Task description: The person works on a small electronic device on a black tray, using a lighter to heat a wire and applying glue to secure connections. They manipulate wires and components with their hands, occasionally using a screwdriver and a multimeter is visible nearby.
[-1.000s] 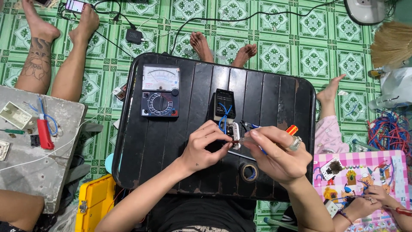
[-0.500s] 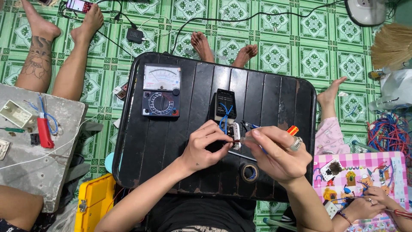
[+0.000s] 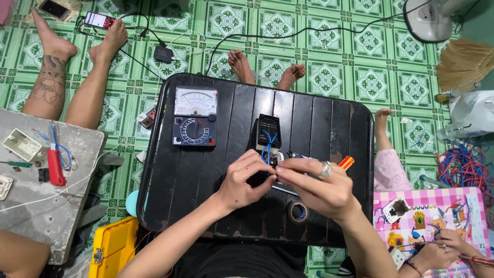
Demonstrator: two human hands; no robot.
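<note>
Nearest us, a roll of black tape (image 3: 297,211) lies untouched on the black bench (image 3: 206,206). Just beyond, our left hand (image 3: 242,181) and right hand (image 3: 315,185) meet at bench centre, fingers pinched narrow on a small switch part (image 3: 280,157) wired in blue; it is mostly hidden, so we cannot tell its heading. We judge the wiring under way, not finished. At twelve o'clock the black module (image 3: 268,131) lies with its long axis running twelve to six, blue wire (image 3: 266,146) trailing toward us. The analog multimeter (image 3: 194,117) rests at ten o'clock.
</note>
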